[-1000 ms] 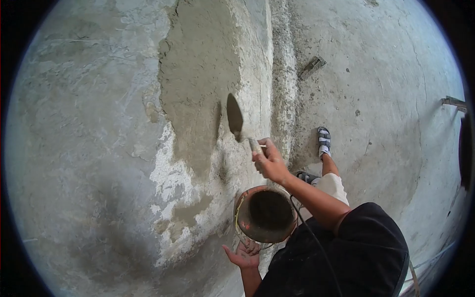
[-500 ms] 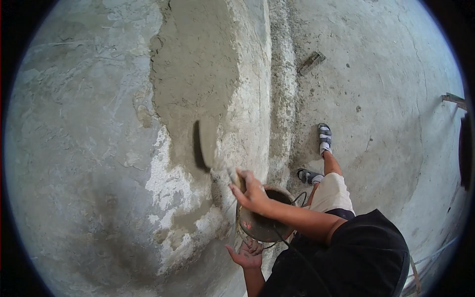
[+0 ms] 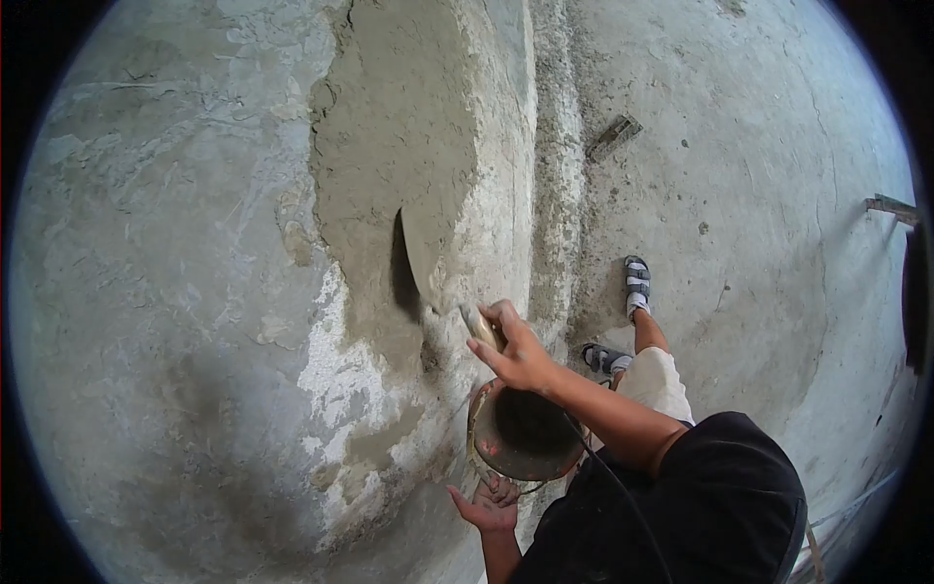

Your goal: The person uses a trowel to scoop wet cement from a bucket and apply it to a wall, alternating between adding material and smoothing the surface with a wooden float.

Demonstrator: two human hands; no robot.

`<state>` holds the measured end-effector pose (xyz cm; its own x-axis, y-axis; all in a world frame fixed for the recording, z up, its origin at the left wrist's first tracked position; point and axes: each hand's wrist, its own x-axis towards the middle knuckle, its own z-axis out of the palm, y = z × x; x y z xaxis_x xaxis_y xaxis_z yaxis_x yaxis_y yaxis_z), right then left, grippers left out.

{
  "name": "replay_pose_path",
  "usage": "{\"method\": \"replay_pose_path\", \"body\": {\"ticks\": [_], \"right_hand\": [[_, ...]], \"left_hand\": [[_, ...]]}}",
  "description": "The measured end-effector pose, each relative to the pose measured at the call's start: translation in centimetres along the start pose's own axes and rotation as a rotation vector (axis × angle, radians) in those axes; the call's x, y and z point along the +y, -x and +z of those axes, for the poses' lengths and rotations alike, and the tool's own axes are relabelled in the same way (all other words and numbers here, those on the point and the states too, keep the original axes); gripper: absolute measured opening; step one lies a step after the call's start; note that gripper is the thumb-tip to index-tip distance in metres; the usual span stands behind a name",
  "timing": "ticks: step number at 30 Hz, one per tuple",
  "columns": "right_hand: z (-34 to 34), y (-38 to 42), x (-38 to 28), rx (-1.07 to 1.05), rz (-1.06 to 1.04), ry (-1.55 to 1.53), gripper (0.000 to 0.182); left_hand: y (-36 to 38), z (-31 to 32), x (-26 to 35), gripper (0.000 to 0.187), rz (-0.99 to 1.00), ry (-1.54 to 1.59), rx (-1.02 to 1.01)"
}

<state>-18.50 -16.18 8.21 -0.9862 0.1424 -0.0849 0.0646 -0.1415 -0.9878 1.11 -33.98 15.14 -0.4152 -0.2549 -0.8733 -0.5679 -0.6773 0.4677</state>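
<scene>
Right hand [image 3: 520,352] closed, arm [image 3: 623,417] extended | left hand [image 3: 491,506] palm up, fingers [image 3: 502,489] curled

Trowel [image 3: 417,261]: no readable text
Bucket [image 3: 535,435]: no legible label, brand or number; the reddish marks form no readable letters
Black shirt [image 3: 696,501]: no readable print
Wall [image 3: 185,292]: no readable writing or sign
Floor [image 3: 744,185]: no readable markings
</scene>
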Motion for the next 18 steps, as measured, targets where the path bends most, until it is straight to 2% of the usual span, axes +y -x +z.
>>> {"method": "replay_pose_path", "body": {"ticks": [2,3,4,6,7,12,14,15,16,18], "right_hand": [[-0.4,1.2,0.1,-0.169,-0.010,-0.452,0.040],[-0.7,1.8,-0.1,-0.243,0.123,-0.714,0.037],[-1.6,2.0,-0.6,-0.251,0.126,-0.716,0.037],[-3.5,2.0,-1.4,-0.540,0.395,-1.286,0.035],[-3.5,2.1,-1.4,-0.573,0.358,-1.400,0.032],[-4.7,1.1,-2.1,-0.489,0.311,-1.407,0.033],[-4.8,0.5,-2.3,-0.287,0.223,-1.092,0.033],[-4.4,0.3,-1.4,-0.252,0.150,-0.985,0.033],[-4.0,0.2,-0.7,-0.255,0.151,-0.983,0.033],[-2.8,0.5,0.2,-0.131,0.156,-0.778,0.031]], "left_hand": [[-0.2,0.4,0.0,0.081,0.009,0.001,0.003],[-0.4,0.5,0.0,0.081,0.008,0.005,-0.018],[-0.3,0.4,0.0,0.081,0.010,0.011,-0.032],[-0.1,0.7,0.2,0.082,0.003,0.015,-0.032],[0.0,0.8,0.3,0.082,-0.010,0.010,-0.039],[0.1,-0.3,0.1,0.081,-0.003,0.006,-0.087],[0.0,-0.4,0.1,0.081,-0.004,0.008,-0.085],[-0.2,-0.7,0.0,0.080,-0.010,0.014,-0.081],[-0.3,-0.9,-0.1,0.080,-0.017,0.020,-0.077],[-0.5,-1.2,-0.4,0.080,-0.016,0.018,-0.080]]}}
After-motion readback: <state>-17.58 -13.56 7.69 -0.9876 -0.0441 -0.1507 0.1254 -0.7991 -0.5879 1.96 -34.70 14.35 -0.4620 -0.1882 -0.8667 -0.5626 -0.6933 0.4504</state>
